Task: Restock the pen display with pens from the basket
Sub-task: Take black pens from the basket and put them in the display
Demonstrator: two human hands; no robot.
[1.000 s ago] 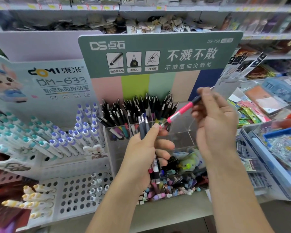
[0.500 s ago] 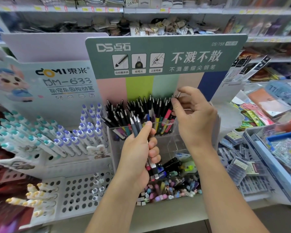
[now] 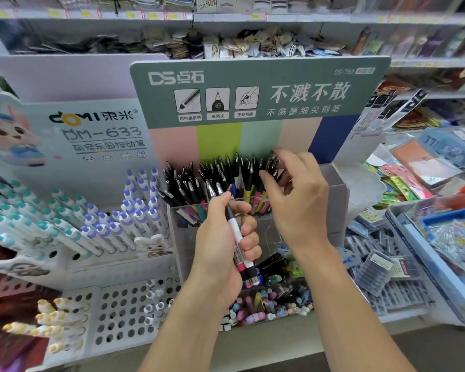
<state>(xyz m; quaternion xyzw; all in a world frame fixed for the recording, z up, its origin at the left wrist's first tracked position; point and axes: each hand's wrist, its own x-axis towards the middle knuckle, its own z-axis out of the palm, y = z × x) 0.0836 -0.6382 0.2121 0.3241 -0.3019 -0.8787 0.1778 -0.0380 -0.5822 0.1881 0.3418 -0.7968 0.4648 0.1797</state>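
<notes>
left hand (image 3: 226, 245) curled round a small bunch of pens (image 3: 238, 248); white and dark barrels, pink and black grips at the low end, silver tips poking up past the thumb; held upright just in front of the clear pen display (image 3: 336, 208); right hand (image 3: 295, 194) over the display's right side, fingers loosely spread among the black pen caps (image 3: 220, 173), gripping nothing that i can see; display pens stand tilted, black tops with silver clips, coloured barrels below; green sign (image 3: 258, 92) behind; white-purple pens (image 3: 134, 210) racked to the left
</notes>
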